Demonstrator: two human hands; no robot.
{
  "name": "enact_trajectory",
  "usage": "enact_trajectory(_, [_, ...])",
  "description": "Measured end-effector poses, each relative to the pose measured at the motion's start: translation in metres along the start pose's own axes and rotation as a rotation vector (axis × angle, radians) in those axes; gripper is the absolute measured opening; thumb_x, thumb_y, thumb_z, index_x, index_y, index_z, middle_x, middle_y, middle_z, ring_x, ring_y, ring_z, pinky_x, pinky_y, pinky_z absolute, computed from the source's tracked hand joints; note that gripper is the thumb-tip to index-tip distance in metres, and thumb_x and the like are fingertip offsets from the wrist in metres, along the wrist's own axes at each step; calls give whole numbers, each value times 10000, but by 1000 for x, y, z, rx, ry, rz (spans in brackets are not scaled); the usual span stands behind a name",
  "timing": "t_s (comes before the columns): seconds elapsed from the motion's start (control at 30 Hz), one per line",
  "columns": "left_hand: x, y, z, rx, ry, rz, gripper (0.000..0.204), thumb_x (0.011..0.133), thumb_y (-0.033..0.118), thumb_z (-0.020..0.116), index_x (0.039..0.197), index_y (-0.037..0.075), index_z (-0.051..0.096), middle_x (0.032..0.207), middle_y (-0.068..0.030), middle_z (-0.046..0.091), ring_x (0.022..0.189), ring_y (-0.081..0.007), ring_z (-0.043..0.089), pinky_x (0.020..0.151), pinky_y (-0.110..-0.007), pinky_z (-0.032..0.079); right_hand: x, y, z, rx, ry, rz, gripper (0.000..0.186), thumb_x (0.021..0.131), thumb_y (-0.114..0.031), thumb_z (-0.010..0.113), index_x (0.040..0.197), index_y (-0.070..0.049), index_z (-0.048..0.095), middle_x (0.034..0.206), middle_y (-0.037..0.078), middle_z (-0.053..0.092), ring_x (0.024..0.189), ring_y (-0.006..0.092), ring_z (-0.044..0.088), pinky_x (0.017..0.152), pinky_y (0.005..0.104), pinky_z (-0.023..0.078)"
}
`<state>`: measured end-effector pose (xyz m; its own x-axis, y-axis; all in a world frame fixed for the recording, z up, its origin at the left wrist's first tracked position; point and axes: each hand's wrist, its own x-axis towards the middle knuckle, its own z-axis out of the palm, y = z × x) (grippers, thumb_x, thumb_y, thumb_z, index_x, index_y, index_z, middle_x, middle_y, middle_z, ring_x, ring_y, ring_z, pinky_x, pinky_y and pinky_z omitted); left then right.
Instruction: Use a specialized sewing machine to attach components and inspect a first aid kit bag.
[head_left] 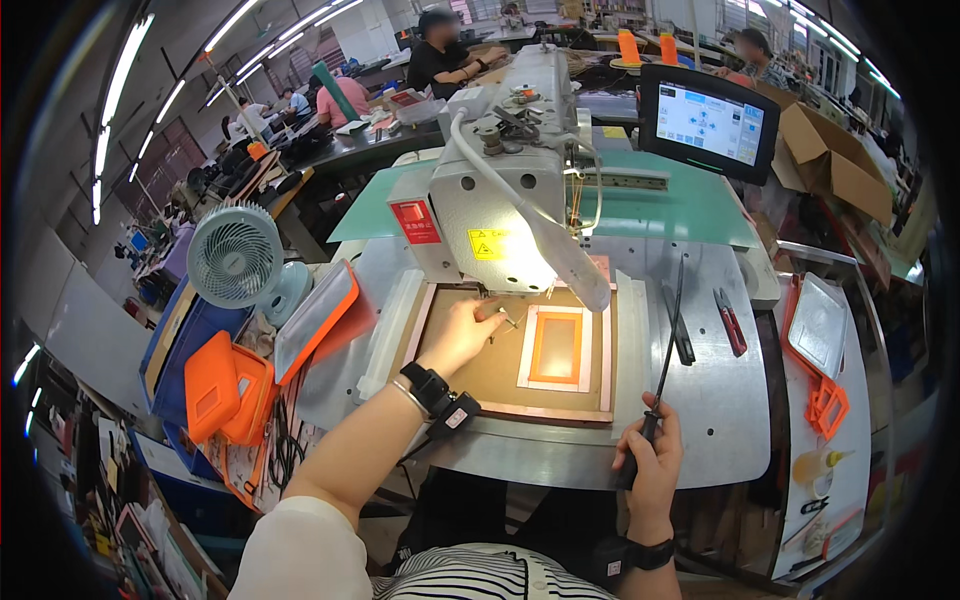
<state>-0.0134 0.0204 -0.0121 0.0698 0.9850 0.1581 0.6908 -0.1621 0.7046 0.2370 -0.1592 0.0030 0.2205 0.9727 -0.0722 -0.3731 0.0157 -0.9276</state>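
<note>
My left hand (472, 328) reaches under the head of a grey industrial sewing machine (492, 235), its thumb and finger pinched at a small metal piece (506, 318) that is hard to make out. Beneath it lies a brown board in a pale-edged frame (460, 390), with a white rectangle bearing an orange border (552, 378) to the right of my fingers. My right hand (648, 450), at the plate's front right, grips a long dark thin tool with a black handle (668, 350), pointing upward. A black tool (684, 340) and red-handled tool (732, 325) lie beside it on the metal plate.
A fan (228, 252) and orange pieces (212, 385) are at left. A screen (705, 125), cardboard box (835, 165) and side shelf (808, 440) with a tray and bottle are at right. Several people (435, 70) work behind the machine.
</note>
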Motion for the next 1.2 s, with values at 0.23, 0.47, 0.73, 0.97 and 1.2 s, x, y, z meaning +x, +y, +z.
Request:
enact_trajectory(0.23, [17,-18,13,-270,-131,-75,146,785,123,646,886,20,626,682,16,566,590,-60,475,535,-229,399,8,-20,-34,-638,17,-131,461,794,-41,515,1233,47,405,829,112,535,636,167,525,583,269,442])
enact_trajectory(0.47, [4,-8,-1,-201,-225,-35,117,774,41,635,884,13,609,652,21,538,584,-51,506,533,-203,404,9,-61,-41,-1456,-58,-334,437,745,-104,610,1163,-26,511,964,156,573,809,269,575,658,344,463])
enact_trajectory(0.73, [-1,-7,-25,-236,-305,42,125,763,80,641,845,-8,606,683,-63,598,623,-135,568,573,-266,444,27,-208,41,-1164,-587,-389,372,732,-105,650,1090,-39,571,902,93,612,745,194,583,596,295,451])
enact_trajectory(0.97, [-8,-8,-54,-682,-501,-124,142,838,39,568,974,1,577,745,9,582,660,-36,544,568,-172,414,123,-235,140,-1124,-375,-724,179,798,-157,603,910,-20,626,747,42,579,655,103,528,518,227,392])
enact_trajectory(1.2, [-13,-14,-59,-726,-413,-67,134,829,65,593,953,14,592,725,31,565,655,-31,521,604,-174,417,180,-218,192,-1181,-481,-639,184,793,-175,627,905,-30,639,767,26,498,647,103,448,559,232,372])
